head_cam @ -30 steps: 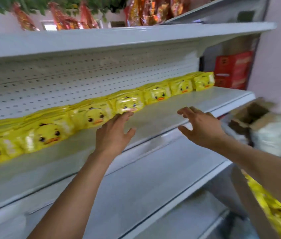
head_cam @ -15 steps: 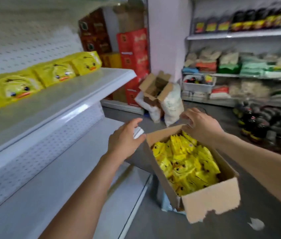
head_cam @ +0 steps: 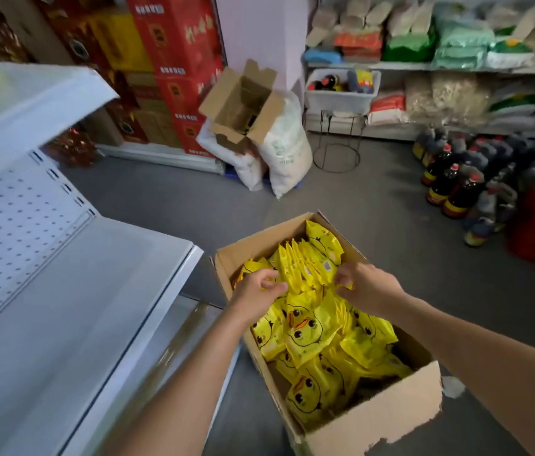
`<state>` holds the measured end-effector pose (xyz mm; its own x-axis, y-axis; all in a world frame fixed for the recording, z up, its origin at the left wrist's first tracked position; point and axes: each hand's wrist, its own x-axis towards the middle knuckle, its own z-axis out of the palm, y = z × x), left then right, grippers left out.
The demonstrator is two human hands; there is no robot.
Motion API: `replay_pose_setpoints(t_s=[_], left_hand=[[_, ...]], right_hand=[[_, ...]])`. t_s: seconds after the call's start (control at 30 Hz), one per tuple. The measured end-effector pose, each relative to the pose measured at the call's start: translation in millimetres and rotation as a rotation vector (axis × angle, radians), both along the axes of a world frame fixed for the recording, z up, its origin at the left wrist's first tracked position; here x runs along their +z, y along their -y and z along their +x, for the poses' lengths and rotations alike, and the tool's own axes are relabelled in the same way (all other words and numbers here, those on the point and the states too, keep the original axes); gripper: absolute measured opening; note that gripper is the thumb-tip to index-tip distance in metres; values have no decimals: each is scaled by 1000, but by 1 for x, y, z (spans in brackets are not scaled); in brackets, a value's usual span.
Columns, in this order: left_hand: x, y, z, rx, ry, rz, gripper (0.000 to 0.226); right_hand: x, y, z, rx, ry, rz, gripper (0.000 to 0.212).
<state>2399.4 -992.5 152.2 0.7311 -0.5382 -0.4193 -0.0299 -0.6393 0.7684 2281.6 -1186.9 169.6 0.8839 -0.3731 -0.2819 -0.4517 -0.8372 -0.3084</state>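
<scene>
An open cardboard box (head_cam: pixel 387 426) stands on the grey floor, filled with several yellow duck-face packets (head_cam: pixel 305 330). My left hand (head_cam: pixel 256 294) reaches into the box from the left, its fingers curled around the edges of upright packets. My right hand (head_cam: pixel 364 284) is in the box on the right side and pinches the top of yellow packets. Both hands are near the far half of the box.
White metal shelves (head_cam: pixel 72 291) run along the left. Behind stand red cartons (head_cam: pixel 177 60), an empty open carton (head_cam: pixel 243 103) on white sacks (head_cam: pixel 285 146), a wire stand (head_cam: pixel 336 153) and dark bottles (head_cam: pixel 463 192) on the floor at right. Goods shelves fill the far right.
My view turned from the shelf with the duck packets down to the box on the floor. Both hands moved from the shelf edge into the box and took hold of packets.
</scene>
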Motion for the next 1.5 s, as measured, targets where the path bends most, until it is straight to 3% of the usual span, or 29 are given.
replay_pose_setpoints(t_s=[0.2, 0.5, 0.57, 0.7, 0.77, 0.83, 0.93, 1.1, 1.2, 1.37, 1.5], left_hand=[[-99, 57, 57, 136, -187, 65, 19], [-197, 120, 100, 345, -164, 95, 48], [-208, 127, 104, 376, -140, 82, 44], [-220, 128, 113, 450, -66, 152, 22], [-220, 123, 114, 459, -88, 145, 16], [-213, 115, 112, 475, -146, 92, 13], [-196, 99, 106, 563, -253, -31, 12], [-165, 69, 96, 739, -359, -133, 41], [-134, 54, 83, 824, -351, -214, 44], [-115, 14, 57, 899, -349, -295, 62], [-61, -14, 22, 991, -318, -304, 32]], right_hand=[[-94, 25, 75, 37, -133, 19, 22], [-197, 38, 133, -1, -171, -53, 49], [-206, 38, 139, -4, -192, -71, 51], [-213, 35, 151, -55, -202, -9, 27], [-211, 38, 154, -107, -188, 0, 11], [-206, 47, 153, -130, -154, 33, 15], [-189, 60, 147, -190, -17, 339, 15], [-139, 71, 126, -447, 170, 755, 17], [-106, 71, 117, -624, 204, 936, 19], [-55, 56, 102, -700, 294, 1043, 13], [-10, 40, 79, -732, 427, 1166, 10]])
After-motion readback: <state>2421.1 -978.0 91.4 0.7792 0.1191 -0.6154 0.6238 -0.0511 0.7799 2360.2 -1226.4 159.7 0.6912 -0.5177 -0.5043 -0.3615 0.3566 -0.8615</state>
